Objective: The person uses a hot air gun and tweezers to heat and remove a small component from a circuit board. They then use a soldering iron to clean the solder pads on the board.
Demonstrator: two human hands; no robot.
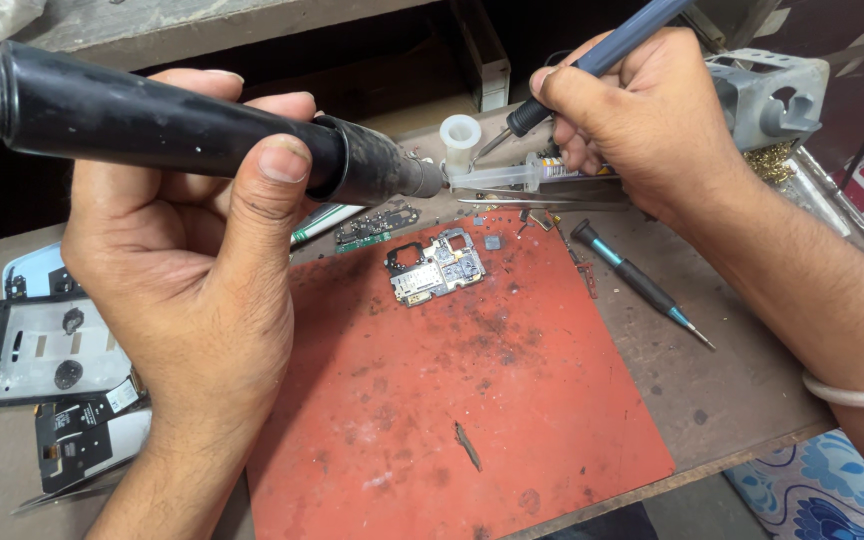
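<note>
My left hand [197, 270] grips a thick black hot-air wand [182, 125], its nozzle pointing right over the bench. My right hand [642, 115] holds a slim blue-grey soldering iron [607, 55] like a pen, its tip down near a clear flux syringe [512, 176] and a pair of tweezers [542, 203]. A phone circuit board [436, 267] lies on the red work mat [452, 400], below and between both tools. Neither tool touches the board.
A phone frame and back parts [47, 350] lie at the left. A smaller board strip [377, 225] sits behind the mat. A teal-and-black screwdriver [637, 282] rests at the right. A grey metal iron stand [767, 95] with brass wool stands at the back right.
</note>
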